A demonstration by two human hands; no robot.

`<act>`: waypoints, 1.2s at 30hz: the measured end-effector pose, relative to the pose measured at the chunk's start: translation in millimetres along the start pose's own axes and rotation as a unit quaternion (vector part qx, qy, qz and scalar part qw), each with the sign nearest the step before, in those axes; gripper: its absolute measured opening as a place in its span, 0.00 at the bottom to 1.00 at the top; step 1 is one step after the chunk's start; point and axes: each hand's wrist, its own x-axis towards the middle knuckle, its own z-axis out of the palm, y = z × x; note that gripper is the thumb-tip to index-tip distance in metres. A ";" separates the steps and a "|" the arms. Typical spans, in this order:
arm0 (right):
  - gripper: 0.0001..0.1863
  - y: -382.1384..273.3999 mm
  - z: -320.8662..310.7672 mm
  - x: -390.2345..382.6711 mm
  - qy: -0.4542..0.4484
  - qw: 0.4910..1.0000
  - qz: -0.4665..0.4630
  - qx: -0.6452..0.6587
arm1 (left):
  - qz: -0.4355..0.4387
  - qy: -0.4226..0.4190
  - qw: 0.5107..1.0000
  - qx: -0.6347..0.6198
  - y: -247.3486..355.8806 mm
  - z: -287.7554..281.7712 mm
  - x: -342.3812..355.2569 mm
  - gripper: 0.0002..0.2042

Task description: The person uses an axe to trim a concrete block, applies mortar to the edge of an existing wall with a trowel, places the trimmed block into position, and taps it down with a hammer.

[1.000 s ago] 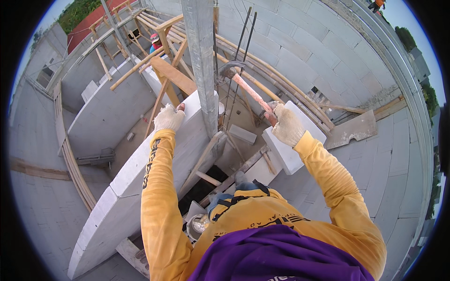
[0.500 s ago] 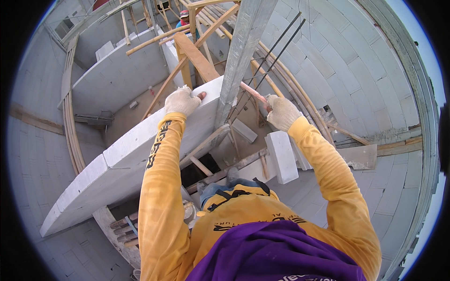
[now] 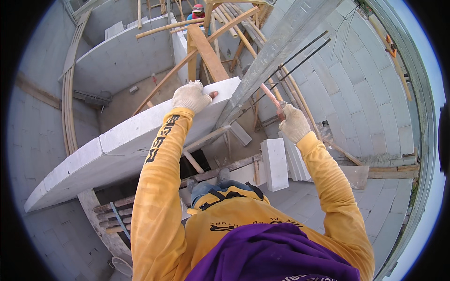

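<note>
My left hand (image 3: 191,97), in a pale knit glove with the thumb tip bare, is closed over the top edge of a white wall block (image 3: 224,93). That block forms the end of a low block wall and meets a galvanized steel post (image 3: 276,51) that leans across the view. To the right of the post, my gloved right hand (image 3: 294,124) is closed around a slim pinkish-red, stick-like tool (image 3: 270,95). The tool points up and left toward the post; its exact kind cannot be made out.
Wooden framing (image 3: 206,51) and bamboo poles (image 3: 300,93) stand beyond the wall. Two dark rebars (image 3: 304,56) jut out past the post. Loose white blocks (image 3: 274,164) stand below my right arm. Another person (image 3: 197,11) is at the far top. Planks (image 3: 117,215) lie lower left.
My view has shifted, so the post leans more and things sit differently in it. My right hand with the tool is slightly farther from the post. My left hand keeps its hold on the block.
</note>
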 end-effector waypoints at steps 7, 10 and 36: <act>0.18 4.6 16.9 -0.6 0.031 0.999 -0.017 0.027 | -0.005 0.010 1.000 -0.004 -12.0 5.0 4.0 0.34; 0.20 19.3 19.6 4.7 -0.011 1.000 -0.021 0.019 | -0.016 -0.027 0.999 -0.022 -5.3 -8.4 -2.9 0.36; 0.15 -5.0 31.0 10.6 0.153 0.980 -0.024 0.127 | -0.045 -0.010 0.999 -0.002 -73.0 -15.3 -46.8 0.39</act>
